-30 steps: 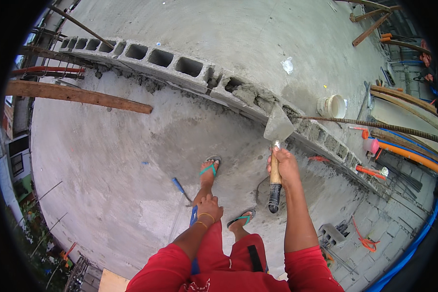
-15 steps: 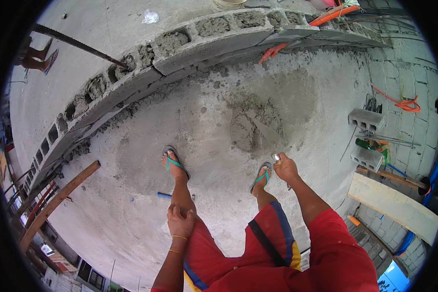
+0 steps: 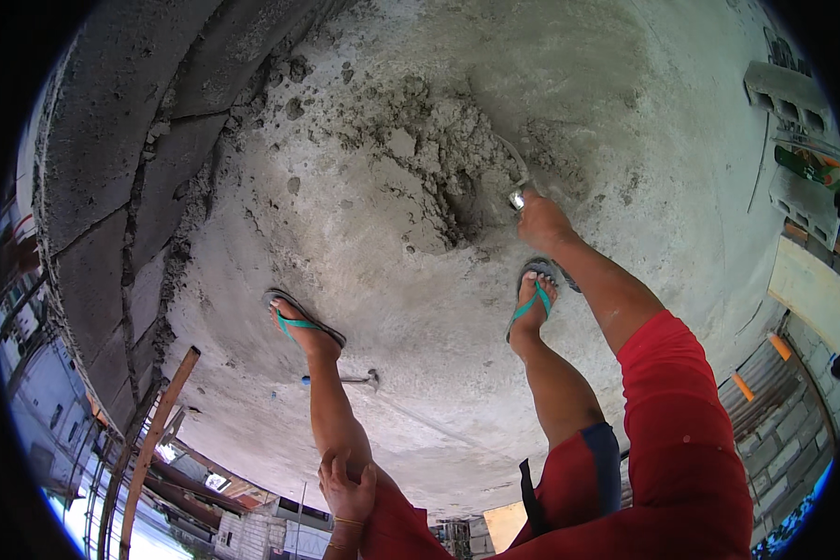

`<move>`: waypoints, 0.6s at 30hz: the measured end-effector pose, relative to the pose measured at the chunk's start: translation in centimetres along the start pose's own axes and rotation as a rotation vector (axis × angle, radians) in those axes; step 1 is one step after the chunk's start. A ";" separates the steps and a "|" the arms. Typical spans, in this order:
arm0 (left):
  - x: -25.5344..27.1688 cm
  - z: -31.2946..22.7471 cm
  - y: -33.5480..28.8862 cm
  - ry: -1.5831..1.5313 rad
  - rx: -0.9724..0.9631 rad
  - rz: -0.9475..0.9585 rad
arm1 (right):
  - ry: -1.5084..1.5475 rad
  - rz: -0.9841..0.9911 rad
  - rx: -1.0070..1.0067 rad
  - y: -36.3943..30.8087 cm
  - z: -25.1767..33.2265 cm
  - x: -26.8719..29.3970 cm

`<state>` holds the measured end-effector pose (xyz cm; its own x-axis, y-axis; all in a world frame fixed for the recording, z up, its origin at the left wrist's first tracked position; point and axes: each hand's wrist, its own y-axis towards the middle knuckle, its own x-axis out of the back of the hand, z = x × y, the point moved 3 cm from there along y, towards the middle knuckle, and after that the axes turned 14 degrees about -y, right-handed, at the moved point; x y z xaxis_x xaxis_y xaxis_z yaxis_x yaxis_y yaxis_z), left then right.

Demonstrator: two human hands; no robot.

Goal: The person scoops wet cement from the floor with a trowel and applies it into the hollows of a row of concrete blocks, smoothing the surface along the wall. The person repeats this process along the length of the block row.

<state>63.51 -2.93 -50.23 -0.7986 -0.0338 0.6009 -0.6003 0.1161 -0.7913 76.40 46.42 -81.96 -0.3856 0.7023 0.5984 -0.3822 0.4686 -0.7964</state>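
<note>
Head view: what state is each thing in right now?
Right hand, closed around the trowel.
Trowel, held at the mortar heap; blade hard to make out.
Left hand, resting on the left leg, no tool in it.
Mortar heap, lumpy, on the floor.
Hammer, lying down, partly behind the left leg.
Hollow block, at far right, holes showing.
Flip-flops, worn.

no readable text or signs
</note>
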 end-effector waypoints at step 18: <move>-0.6 -0.5 1.6 0.175 0.009 0.070 | 0.111 -0.001 -0.058 -7.1 -5.7 -6.9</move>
<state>63.05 -2.26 -51.75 -0.8191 0.1470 0.5545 -0.5449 0.1028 -0.8322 86.55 41.30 -80.96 -0.2886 0.7556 0.5880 -0.3323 0.4969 -0.8017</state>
